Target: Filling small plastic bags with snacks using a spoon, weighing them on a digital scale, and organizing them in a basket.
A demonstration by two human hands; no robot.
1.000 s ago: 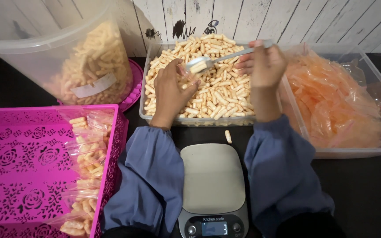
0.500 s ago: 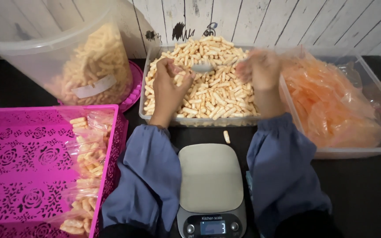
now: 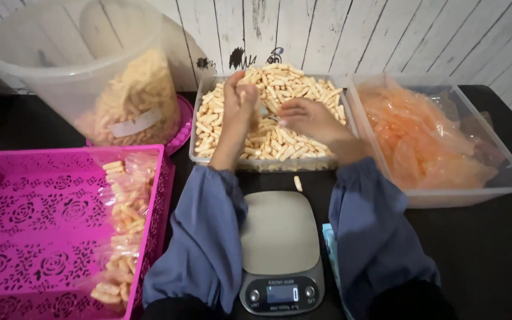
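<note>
While 2 hands work in the snack tray (image 3: 200, 155) | left hand (image 3: 239, 98) now raised, pinching a clear bag | right hand (image 3: 303, 118), scoop lowered from view, grip unclear | filling seems underway.

Both hands (image 3: 274, 109) in snack-stick tray (image 3: 200, 155), kitchen scale (image 3: 280, 255) below
</note>
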